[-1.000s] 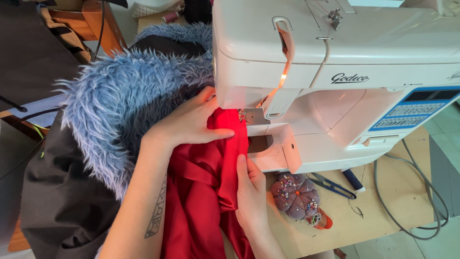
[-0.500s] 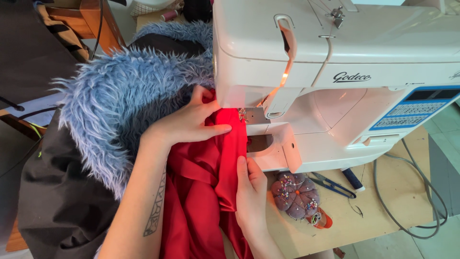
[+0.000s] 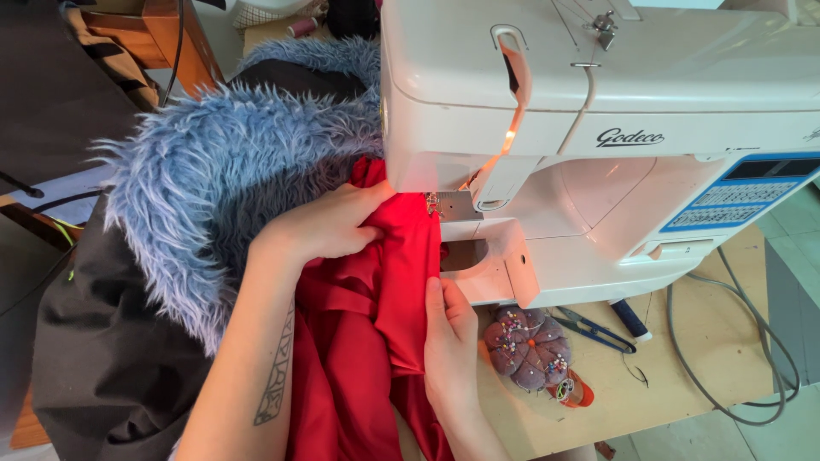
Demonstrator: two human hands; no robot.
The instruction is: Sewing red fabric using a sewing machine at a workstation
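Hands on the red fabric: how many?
2: the left hand presses the red fabric beside the needle; the right hand grips its edge below the sewing machine.
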